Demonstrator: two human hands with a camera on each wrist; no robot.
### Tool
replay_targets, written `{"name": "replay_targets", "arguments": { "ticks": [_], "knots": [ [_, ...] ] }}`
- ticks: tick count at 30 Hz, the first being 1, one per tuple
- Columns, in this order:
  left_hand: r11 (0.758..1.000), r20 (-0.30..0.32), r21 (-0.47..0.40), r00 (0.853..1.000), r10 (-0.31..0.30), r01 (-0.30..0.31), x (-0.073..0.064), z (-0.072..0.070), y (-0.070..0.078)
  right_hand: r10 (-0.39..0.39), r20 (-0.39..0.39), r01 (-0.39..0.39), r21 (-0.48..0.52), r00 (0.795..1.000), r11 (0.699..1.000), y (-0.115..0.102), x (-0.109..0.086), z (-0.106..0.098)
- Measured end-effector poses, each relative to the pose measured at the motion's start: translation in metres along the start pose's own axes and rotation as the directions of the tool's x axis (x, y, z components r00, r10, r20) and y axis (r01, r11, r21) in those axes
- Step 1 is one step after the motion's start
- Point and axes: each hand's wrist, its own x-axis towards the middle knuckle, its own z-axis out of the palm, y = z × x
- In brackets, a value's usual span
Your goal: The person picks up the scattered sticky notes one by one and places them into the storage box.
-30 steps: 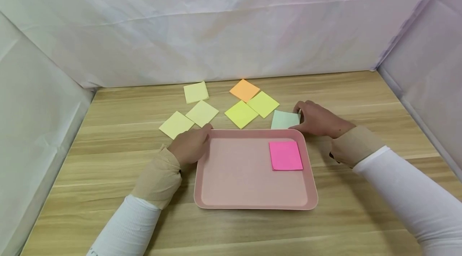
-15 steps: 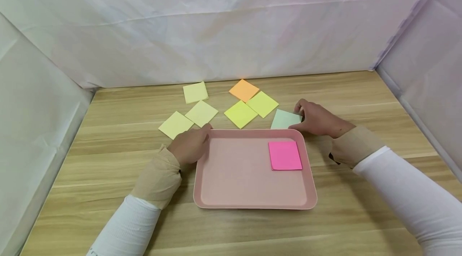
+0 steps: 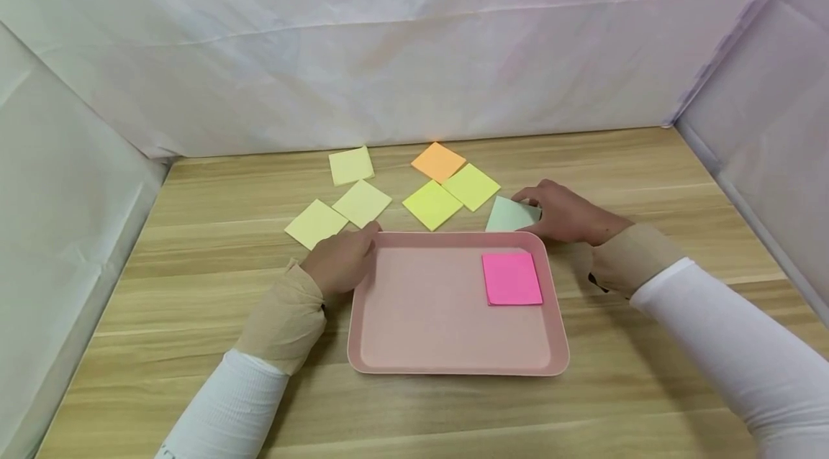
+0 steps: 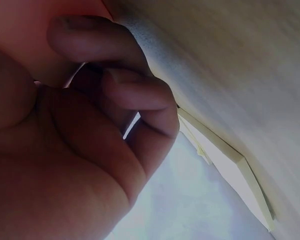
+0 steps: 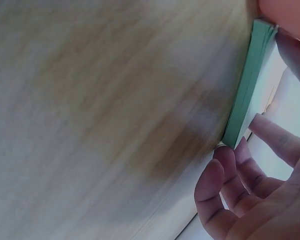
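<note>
A pink tray lies on the wooden table, holding a hot-pink sticky note pad in its right half. My left hand grips the tray's far left corner; in the left wrist view its fingers curl beside the pink wall. Just behind the far right corner, a mint-green sticky note pad rests on the table, its near edge hidden by the rim. My right hand holds this pad by its right side. From the right wrist, the pad's green edge shows between thumb and fingers.
Two bright yellow pads and an orange pad lie behind the tray. Several pale yellow pads are at the back left, one close to my left hand. White cloth walls enclose the table's back and sides.
The mint-green pad has turned slightly. My right hand's fingers have shifted left over its top edge. My left hand and the tray stay in place.
</note>
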Motion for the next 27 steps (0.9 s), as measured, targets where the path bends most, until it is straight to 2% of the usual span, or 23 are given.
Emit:
{"name": "replay_targets", "arguments": {
  "ticks": [4,10,15,22,27],
  "knots": [
    [1.0,-0.004,0.004,1.0,-0.005,0.005,0.0,-0.001,0.0,0.003,0.013,-0.003,-0.01,1.0,1.0,-0.002,0.002,-0.001],
    [1.0,0.006,0.003,1.0,-0.003,0.003,0.001,0.0,0.0,0.064,0.044,-0.065,0.013,0.997,0.998,-0.002,0.004,-0.003],
    [1.0,0.0,0.0,1.0,-0.007,0.007,0.001,0.0,0.0,0.089,0.04,-0.091,0.035,0.995,0.995,0.002,0.004,-0.005],
    [1.0,0.004,-0.007,1.0,-0.006,0.006,0.001,-0.001,0.0,0.164,0.051,-0.168,0.072,0.985,0.983,0.006,0.002,-0.009],
    [1.0,0.012,-0.015,1.0,-0.005,0.005,0.001,-0.002,0.001,0.176,0.027,-0.178,0.094,0.984,0.98,0.01,0.0,-0.012]
  ]
}}
